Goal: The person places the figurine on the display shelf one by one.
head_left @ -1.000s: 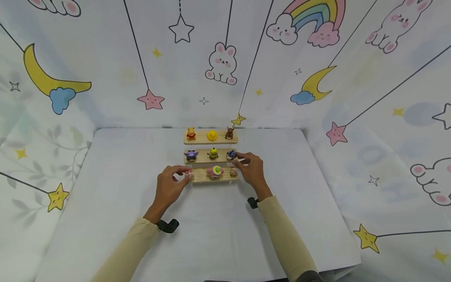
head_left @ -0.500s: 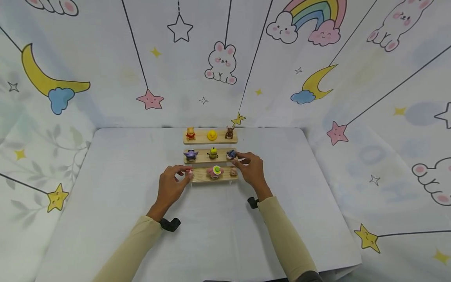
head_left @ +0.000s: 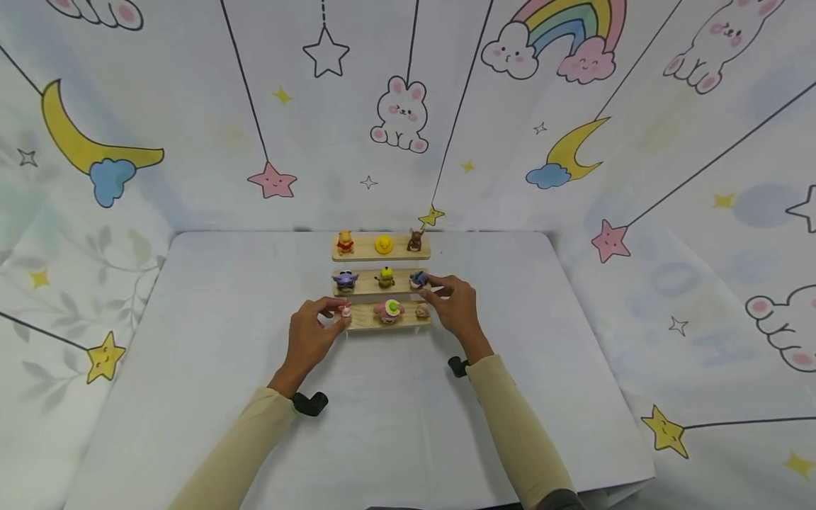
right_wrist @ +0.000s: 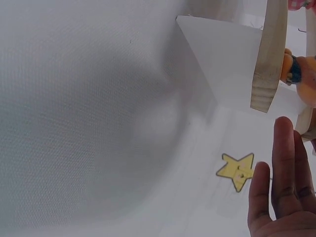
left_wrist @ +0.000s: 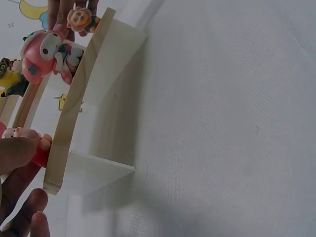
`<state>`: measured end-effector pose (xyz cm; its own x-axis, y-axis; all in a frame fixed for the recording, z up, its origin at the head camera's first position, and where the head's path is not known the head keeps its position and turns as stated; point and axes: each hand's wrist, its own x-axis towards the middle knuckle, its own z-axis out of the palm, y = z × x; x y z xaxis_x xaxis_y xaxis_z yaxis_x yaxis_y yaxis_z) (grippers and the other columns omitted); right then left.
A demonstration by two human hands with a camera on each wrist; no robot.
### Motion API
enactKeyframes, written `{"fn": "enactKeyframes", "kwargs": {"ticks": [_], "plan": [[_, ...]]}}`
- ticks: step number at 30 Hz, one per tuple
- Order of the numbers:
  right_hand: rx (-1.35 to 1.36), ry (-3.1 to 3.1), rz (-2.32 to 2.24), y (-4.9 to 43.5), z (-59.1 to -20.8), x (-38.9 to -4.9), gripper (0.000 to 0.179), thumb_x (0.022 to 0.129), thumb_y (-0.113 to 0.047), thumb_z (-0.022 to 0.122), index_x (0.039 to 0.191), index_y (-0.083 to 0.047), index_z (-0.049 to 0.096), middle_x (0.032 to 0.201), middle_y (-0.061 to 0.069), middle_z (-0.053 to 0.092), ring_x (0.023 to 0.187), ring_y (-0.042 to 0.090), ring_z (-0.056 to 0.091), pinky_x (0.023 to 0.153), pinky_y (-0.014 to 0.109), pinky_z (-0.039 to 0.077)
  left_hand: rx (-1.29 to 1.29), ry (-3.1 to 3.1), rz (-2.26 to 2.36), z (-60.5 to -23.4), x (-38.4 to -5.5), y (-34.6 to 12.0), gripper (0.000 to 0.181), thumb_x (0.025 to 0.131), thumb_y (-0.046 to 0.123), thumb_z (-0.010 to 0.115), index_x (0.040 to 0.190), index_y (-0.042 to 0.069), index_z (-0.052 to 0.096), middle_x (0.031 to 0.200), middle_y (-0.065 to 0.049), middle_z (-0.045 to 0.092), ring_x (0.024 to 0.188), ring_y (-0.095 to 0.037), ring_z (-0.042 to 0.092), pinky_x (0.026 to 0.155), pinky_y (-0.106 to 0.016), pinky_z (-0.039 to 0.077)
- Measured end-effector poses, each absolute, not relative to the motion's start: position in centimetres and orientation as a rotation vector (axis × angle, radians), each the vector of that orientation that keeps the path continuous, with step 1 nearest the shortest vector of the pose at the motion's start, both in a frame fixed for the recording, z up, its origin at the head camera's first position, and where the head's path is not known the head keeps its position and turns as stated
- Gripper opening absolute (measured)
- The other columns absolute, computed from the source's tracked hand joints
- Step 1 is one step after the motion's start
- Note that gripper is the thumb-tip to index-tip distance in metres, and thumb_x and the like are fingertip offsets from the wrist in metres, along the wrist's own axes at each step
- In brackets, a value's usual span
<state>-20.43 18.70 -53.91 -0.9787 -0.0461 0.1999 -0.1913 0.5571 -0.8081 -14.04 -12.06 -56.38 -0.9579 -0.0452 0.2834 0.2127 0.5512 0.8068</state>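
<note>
My left hand point(head_left: 312, 340) pinches a small pink pig figurine point(head_left: 346, 312) with a red body at the left end of the front wooden shelf point(head_left: 363, 324). In the left wrist view the thumb lies across the pig figurine point(left_wrist: 41, 149), close over the board. My right hand point(head_left: 455, 308) has thumb and forefinger at a blue figurine point(head_left: 418, 280) on the right end of the middle shelf point(head_left: 366, 287); its other fingers point(right_wrist: 284, 168) extend straight in the right wrist view. Between the hands sits a pink figurine with a flower-like hat point(head_left: 389, 312), and a small tan figurine point(head_left: 422, 310) stands at the right end.
A purple figurine point(head_left: 346, 280) and a yellow-green one point(head_left: 385, 277) share the middle shelf. The back shelf point(head_left: 363, 253) bears a bear in red point(head_left: 346, 243), a yellow round figurine point(head_left: 384, 245) and a brown one point(head_left: 415, 241). White supports point(left_wrist: 98, 170) hold up the front board.
My left hand has shifted slightly right, and the pig figurine shows more of itself between the fingers. The right hand and the other figurines stay put.
</note>
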Motion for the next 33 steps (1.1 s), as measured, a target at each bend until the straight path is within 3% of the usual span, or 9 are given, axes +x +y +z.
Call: {"fn": "enactKeyframes", "kwargs": {"ticks": [15, 23, 33], "plan": [[0.205, -2.602, 1.430, 18.4, -54.1, -20.4, 0.039, 0.093, -0.029, 0.084, 0.130, -0.017, 0.078, 0.115, 0.008, 0.077, 0.099, 0.027, 0.076, 0.089, 0.047, 0.062, -0.092, -2.529, -1.366, -56.6, -14.0, -12.0, 0.030, 0.085, 0.015, 0.091, 0.113, 0.013, 0.080, 0.104, -0.006, 0.080, 0.092, -0.025, 0.066, 0.071, -0.031, 0.044], [0.196, -2.610, 1.406, 18.1, -54.1, -20.6, 0.040, 0.093, -0.029, 0.084, 0.131, -0.018, 0.078, 0.117, 0.008, 0.077, 0.100, 0.028, 0.076, 0.089, 0.048, 0.062, -0.086, -2.524, -1.360, -56.7, -14.0, -12.1, 0.035, 0.084, 0.021, 0.093, 0.116, 0.016, 0.079, 0.108, -0.004, 0.081, 0.092, -0.024, 0.065, 0.070, -0.029, 0.043], [0.210, -2.694, 1.406, 19.3, -54.2, -19.7, 0.056, 0.098, -0.032, 0.078, 0.151, -0.033, 0.060, 0.124, 0.005, 0.076, 0.097, 0.022, 0.075, 0.085, 0.044, 0.061, -0.066, -2.526, -1.291, -56.7, -12.6, -15.7, 0.050, 0.085, 0.027, 0.093, 0.131, 0.019, 0.074, 0.116, -0.005, 0.079, 0.098, -0.026, 0.062, 0.075, -0.032, 0.044]]}}
